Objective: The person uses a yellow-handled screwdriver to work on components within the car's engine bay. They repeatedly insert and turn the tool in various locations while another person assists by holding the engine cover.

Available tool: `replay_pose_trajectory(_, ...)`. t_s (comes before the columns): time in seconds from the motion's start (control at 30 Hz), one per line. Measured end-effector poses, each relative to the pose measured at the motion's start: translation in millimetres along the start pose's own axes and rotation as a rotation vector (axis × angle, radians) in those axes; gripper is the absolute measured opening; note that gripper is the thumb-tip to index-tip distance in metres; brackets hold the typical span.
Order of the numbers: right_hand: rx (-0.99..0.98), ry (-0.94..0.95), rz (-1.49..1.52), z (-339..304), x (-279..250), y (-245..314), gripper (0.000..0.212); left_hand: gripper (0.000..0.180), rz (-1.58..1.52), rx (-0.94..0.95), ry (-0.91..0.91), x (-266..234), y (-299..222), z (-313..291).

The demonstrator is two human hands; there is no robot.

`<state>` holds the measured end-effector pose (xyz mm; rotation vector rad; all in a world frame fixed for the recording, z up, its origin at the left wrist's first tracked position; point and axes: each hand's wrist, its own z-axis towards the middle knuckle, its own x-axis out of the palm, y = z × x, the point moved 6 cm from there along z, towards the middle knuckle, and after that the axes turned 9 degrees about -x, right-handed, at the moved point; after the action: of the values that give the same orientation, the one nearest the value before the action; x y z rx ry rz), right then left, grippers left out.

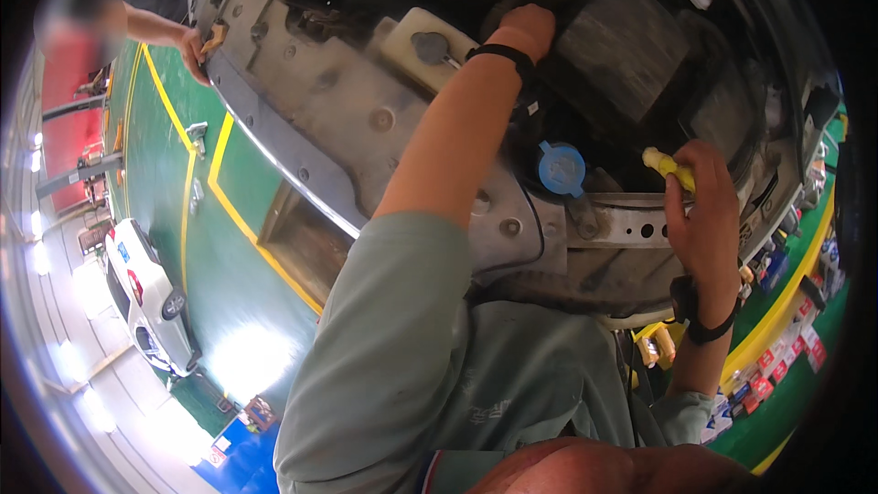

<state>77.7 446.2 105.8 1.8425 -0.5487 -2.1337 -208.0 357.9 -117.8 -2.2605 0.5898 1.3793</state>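
My left hand point(530, 29) reaches deep into a car's engine bay, past a pale plastic reservoir tank with a black cap point(430, 48). Its fingers are hidden in the dark there, so what they touch does not show. My right hand point(706, 197) is closed round a small yellow piece with a pale, rounded tip point(672, 168), whose kind I cannot make out. That hand is above the bay's near right edge. Between my two arms sits a blue round cap point(561, 168). A large dark box-shaped cover point(624, 46) lies to the right of my left hand.
A grey-brown panel point(320, 101) runs along the car's front. At far left a person's hand point(193, 53) rests on its edge. A white car point(146, 297) stands beyond on the green floor. Boxes point(759, 391) and a yellow band line the right side.
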Motion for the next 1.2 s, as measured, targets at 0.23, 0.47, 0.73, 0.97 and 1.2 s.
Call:
replay_pose_trajectory(0.23,0.050,-0.024,-0.091,-2,3,-7,0.030,0.021,0.051,-0.016,-0.035,0,-1,0)
replay_pose_trajectory(0.47,-0.178,-0.087,-0.065,8,-4,15,0.026,0.021,0.059,0.064,-0.060,6,2,7)
replay_pose_trajectory(0.73,-0.101,-0.080,-0.020,3,4,-5,0.032,0.028,0.057,0.093,-0.109,17,15,19)
replay_pose_trajectory(0.97,-0.018,-0.080,-0.058,-4,1,-7,0.034,0.028,0.140,0.133,-0.137,10,10,14)
replay_pose_trajectory(1.2,-0.190,-0.131,-0.084,5,-6,3,0.031,0.037,0.118,0.223,-0.207,40,40,45)
